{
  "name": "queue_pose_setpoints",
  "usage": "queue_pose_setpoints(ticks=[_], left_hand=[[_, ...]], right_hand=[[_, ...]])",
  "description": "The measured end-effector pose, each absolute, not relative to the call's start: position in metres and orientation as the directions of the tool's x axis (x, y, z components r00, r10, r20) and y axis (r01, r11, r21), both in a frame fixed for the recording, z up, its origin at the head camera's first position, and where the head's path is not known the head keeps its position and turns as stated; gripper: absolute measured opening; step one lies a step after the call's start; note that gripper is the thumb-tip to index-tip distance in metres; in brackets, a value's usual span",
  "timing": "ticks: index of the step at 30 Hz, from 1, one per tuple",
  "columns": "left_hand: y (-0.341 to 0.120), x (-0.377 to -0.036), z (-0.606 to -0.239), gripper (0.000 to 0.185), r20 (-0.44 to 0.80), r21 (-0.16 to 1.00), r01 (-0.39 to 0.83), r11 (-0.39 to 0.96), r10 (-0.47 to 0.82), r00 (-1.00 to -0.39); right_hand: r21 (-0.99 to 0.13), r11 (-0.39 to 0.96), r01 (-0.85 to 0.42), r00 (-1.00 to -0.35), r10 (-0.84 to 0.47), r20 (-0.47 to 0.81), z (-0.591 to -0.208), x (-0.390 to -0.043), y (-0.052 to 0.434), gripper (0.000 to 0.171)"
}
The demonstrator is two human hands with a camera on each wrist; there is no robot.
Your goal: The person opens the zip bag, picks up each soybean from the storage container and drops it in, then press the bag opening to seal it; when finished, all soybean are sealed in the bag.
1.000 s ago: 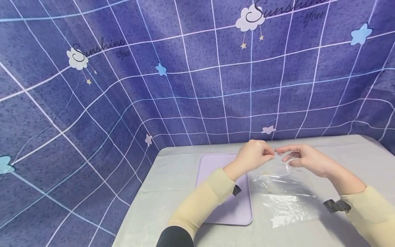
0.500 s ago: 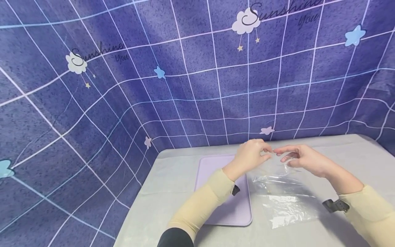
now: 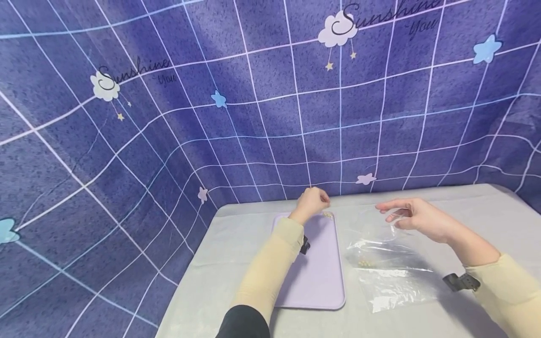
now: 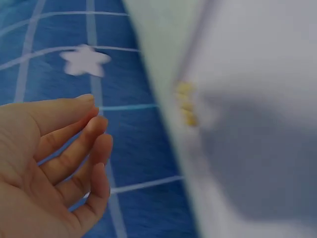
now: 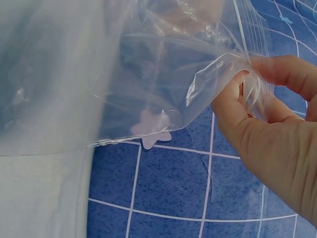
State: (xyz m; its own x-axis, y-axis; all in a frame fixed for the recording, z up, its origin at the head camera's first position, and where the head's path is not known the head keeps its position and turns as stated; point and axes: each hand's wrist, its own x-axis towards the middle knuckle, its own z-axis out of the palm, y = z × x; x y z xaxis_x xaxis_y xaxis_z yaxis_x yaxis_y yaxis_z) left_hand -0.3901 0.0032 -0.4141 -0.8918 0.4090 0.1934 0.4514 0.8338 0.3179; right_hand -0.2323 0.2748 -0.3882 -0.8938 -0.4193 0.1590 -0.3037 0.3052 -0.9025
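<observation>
In the head view my left hand (image 3: 313, 204) is over the far end of a lilac tray (image 3: 313, 277), its fingers loosely bent. The left wrist view shows nothing between those fingers. Beside the hand, several small yellow pieces (image 3: 328, 215) sit at the tray's far right corner; they look blurred in the left wrist view. My right hand (image 3: 416, 218) holds the top edge of a clear zip bag (image 5: 163, 79), pinching the plastic between thumb and fingers. The bag's lower part lies over the table, and a small cluster of yellow pieces (image 3: 365, 263) shows through it.
A grey-white cloth covers the table (image 3: 236, 244). Behind it and to the left hangs a blue-purple gridded curtain (image 3: 270, 117) with stars and clouds, reaching down to the table's back edge. The bag lies to the right of the tray.
My left hand has moved left from the bag's mouth to the tray's far right corner. Yellow pieces now show there and more plainly in the bag. My right hand stays put.
</observation>
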Motion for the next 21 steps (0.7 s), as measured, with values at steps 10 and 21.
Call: queue_pose_setpoints(ticks=[10,21], left_hand=[[-0.005,-0.412,-0.453,0.005,0.044,0.233,0.300,0.925,0.299,-0.953],[0.005,-0.414,-0.462,0.010,0.037,0.196,0.280,0.940,0.278,-0.960]], right_hand=[[-0.907,0.298,-0.297,-0.895,-0.418,0.156,-0.389,-0.233,0.273,0.058],[-0.911,0.298,-0.287,-0.899,-0.413,0.148,-0.388,-0.233,0.274,0.058]])
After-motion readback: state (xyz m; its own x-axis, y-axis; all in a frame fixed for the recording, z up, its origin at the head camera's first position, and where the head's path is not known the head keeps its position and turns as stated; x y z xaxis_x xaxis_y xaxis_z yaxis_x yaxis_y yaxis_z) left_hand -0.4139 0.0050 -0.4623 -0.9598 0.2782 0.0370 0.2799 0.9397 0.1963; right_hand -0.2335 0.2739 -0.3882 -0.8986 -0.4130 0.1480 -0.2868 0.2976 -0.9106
